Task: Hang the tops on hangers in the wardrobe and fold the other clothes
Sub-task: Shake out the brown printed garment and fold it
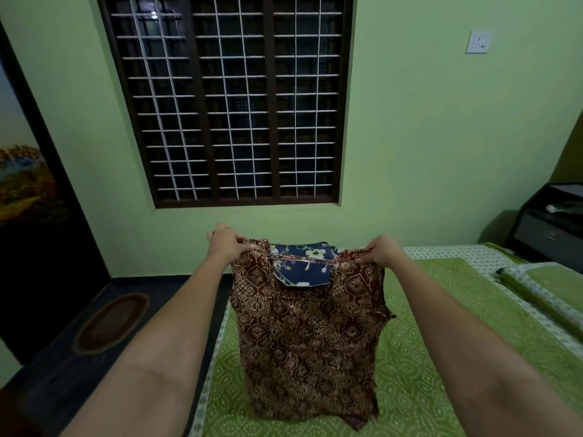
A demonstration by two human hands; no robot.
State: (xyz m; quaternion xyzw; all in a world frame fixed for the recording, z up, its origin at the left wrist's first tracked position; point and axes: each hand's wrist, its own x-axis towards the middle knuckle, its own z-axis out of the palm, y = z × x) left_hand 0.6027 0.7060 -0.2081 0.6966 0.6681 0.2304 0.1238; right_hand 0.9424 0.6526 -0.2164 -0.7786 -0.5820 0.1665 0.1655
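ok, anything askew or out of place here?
Nothing stands out. The left hand and right hand hold the maroon printed top up by its shoulders over the green patterned bedspread; navy floral fabric shows through the neckline.

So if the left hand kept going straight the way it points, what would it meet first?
Probably the green wall below the dark barred window; the left hand, gripping the maroon patterned top, points that way. Depth unclear.
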